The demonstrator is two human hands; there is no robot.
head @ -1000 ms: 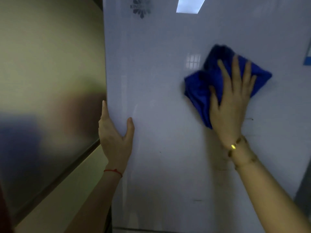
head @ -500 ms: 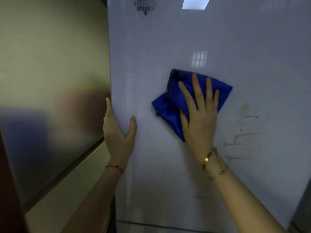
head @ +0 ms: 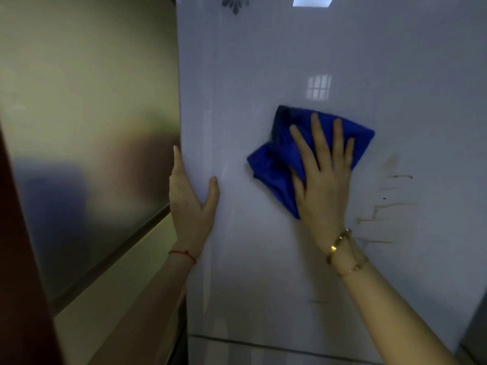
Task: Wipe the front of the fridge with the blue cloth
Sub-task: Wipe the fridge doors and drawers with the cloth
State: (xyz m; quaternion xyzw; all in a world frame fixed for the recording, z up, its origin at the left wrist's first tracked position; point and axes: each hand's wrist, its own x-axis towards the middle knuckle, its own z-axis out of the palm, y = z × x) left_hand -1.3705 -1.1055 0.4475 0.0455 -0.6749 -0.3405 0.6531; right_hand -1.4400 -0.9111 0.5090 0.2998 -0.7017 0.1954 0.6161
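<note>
— Head view first: where is the bunched, royal-blue microfibre cloth point(head: 274, 164) on the glossy, pale-grey fridge door point(head: 263, 259)?

— Pressed flat against the door, roughly midway between its left and right edges and above the seam near the bottom of the frame. The right hand point(head: 322, 185) lies on top of it, palm down, fingers point(head: 319, 138) spread wide and straight, pinning the cloth to the surface, not pinching it.

— And the other hand?

— The left hand point(head: 191, 204) is at the door's left edge, thumb on the front face, the four fingers wrapped round the side. It has nothing in it; it looks to be steadying the door.

— What does the next stroke turn on?

— The thin brown streak marks point(head: 382, 212) lie to the right of the cloth, toward the door's right edge, level with the wrist and just below. They are near the cloth but apart from it. The streaks run mostly sideways, so I'd judge a rightward and slightly downward sweep would cover them.

— Which hand is nearer?

— The right, clearly. The left is well apart, across the door.
</note>
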